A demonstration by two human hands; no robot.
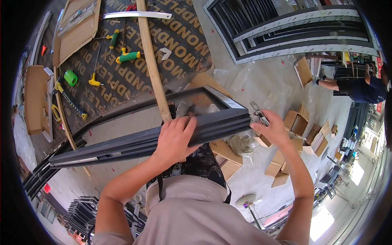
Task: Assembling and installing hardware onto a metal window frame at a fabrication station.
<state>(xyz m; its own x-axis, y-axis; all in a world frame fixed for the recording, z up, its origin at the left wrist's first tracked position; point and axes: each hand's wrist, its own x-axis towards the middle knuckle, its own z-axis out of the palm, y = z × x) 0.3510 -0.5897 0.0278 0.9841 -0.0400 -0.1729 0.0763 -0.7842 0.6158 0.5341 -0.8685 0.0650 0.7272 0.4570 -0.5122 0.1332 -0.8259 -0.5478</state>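
Observation:
A black window frame (134, 143) with glass in it lies across in front of my body, its near bar running from the left to a corner at the right. My left hand (175, 138) is wrapped over that bar, with the fingers on top and the thumb below. At the frame's right corner, my right hand (272, 127) is closed on a small silver metal fitting (258, 112). The fitting sticks up past my fingertips beside the corner; whether it touches the frame I cannot tell. A wooden strip (153, 69) runs under the frame near my left hand.
On the brown printed board (179, 36) lie green-and-yellow-handled tools (128, 56), a yellow-handled hex key (95, 80), a green tape roll (70, 78) and a white metal strip (139, 15). More frames (302, 32) stand far right, near a bending person (367, 87). Cardboard boxes (281, 161) sit on the floor.

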